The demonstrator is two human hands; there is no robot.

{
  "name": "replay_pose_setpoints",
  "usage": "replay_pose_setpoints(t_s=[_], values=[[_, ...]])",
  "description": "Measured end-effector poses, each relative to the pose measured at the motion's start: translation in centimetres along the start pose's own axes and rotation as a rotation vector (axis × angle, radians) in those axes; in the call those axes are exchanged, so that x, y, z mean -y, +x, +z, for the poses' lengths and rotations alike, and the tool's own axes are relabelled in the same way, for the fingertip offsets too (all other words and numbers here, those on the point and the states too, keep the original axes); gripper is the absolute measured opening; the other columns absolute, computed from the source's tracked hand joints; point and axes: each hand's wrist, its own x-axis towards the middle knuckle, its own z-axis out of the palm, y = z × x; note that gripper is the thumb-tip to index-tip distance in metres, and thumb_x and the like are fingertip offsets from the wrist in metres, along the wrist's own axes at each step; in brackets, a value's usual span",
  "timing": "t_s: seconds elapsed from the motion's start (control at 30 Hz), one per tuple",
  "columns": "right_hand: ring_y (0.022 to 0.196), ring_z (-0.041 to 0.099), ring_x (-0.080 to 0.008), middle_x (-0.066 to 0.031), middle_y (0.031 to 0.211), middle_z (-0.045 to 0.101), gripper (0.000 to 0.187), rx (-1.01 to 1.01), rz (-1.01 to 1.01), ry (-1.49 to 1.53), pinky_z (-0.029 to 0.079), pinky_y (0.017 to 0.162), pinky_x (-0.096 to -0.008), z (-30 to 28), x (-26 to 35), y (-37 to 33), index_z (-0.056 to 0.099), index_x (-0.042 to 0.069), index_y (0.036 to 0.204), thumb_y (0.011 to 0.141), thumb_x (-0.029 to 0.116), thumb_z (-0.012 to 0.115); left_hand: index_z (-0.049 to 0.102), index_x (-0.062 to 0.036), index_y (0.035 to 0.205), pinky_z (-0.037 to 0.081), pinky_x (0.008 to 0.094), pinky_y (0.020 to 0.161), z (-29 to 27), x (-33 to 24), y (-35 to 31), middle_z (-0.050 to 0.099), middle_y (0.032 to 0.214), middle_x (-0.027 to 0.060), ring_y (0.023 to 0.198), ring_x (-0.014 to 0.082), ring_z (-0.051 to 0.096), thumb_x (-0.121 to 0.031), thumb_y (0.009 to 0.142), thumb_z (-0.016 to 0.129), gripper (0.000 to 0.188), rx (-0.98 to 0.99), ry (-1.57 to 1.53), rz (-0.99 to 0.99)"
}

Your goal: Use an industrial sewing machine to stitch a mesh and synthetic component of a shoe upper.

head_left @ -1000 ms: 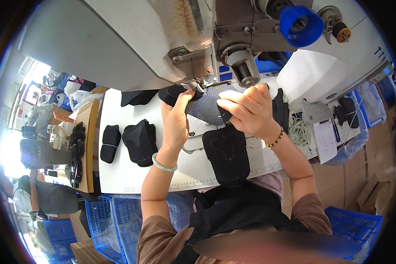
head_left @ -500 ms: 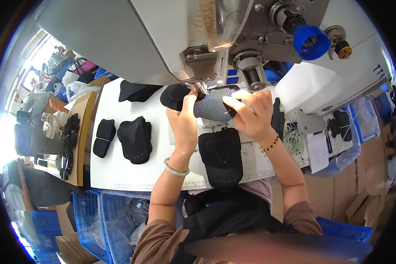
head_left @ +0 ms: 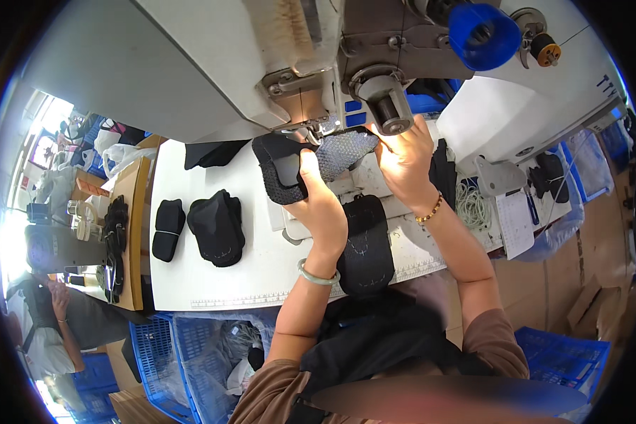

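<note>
Fabric piece (head_left: 346,154): black padded part plus grey mesh part; at the machine's presser foot (head_left: 312,134), above the white table (head_left: 261,272).
Left hand (head_left: 321,208): gripping the black part, thumb on top near the mesh border; pale green bangle (head_left: 319,275) on wrist.
Right hand (head_left: 407,162): fingers bent at the mesh's right end; tips partly hidden, cannot tell if pinching; beaded bracelet (head_left: 431,210) on wrist.
Sewing machine (head_left: 177,78): large, pale, over the work; blue cup-shaped part (head_left: 484,35) top right.
Black pad (head_left: 369,247): white stitch marks, at table's near edge, partly behind left wrist.
Left of hands: stack of black pieces (head_left: 217,230), banded black bundle (head_left: 168,230) just beside it.
Right of hands: coiled pale cord (head_left: 475,210), paper sheet (head_left: 516,227), pen (head_left: 532,210).
Below table, left: blue crate (head_left: 154,353).
Far left: another person (head_left: 49,321).
</note>
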Motion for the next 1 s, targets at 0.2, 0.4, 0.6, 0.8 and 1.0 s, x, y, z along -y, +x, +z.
replay_pose_setpoints(t_s=[0.2,0.4,0.6,0.8,1.0], values=[[0.073,0.056,-0.0148,-0.0004,0.091,0.066,0.028,-0.027,-0.04,0.014,0.038,0.065,-0.0293,0.2,-0.1,0.4,0.069,0.009,0.088,0.063,-0.004,0.065,0.061,0.002,0.102,0.043,0.0277,0.086,-2.4,-1.1,1.1,0.061,0.102,0.0058,0.093,0.0147,0.056,-0.013,0.088,0.055,0.021,0.05,-0.255,-0.301],[0.073,0.057,-0.016,-0.0015,0.094,0.066,0.027,-0.008,-0.021,0.042,0.038,0.065,-0.0299,0.3,-0.2,0.2,0.068,0.007,0.088,0.064,-0.004,0.063,0.06,0.0006,0.104,0.049,0.0311,0.081,-5.6,-1.6,8.0,0.065,0.093,0.0074,0.088,0.0163,0.063,-0.026,0.088,0.055,0.031,0.414,-0.422,-0.943],[0.074,0.058,-0.0198,-0.0035,0.097,0.066,0.033,-0.047,0.053,0.087,0.046,0.067,-0.0299,0.8,-0.3,-0.2,0.065,0.006,0.095,0.065,-0.007,0.064,0.06,0.0008,0.094,0.05,0.0256,0.071,-5.6,0.1,8.9,0.062,0.087,0.0073,0.077,0.014,0.061,-0.009,0.079,0.064,0.018,0.572,-0.188,-0.816],[0.064,0.056,-0.0179,-0.0058,0.1,0.064,0.033,-0.122,0.167,0.164,0.049,0.06,-0.0275,1.1,-0.8,-0.2,0.059,0.005,0.102,0.072,-0.007,0.065,0.06,0.0046,0.095,0.051,0.0277,0.075,-5.3,-0.1,7.1,0.062,0.088,0.0082,0.08,0.0157,0.062,-0.004,0.08,0.06,0.017,0.437,-0.263,-0.725],[0.061,0.055,-0.0163,-0.0057,0.099,0.063,0.03,-0.115,0.148,0.141,0.048,0.056,-0.0269,1.1,-1.5,-0.5,0.059,0.005,0.1,0.073,-0.007,0.064,0.06,0.0029,0.095,0.05,0.0262,0.074,-5.2,-0.3,6.1,0.062,0.088,0.0068,0.079,0.0138,0.061,-0.003,0.081,0.058,0.016,0.458,-0.318,-0.676]])
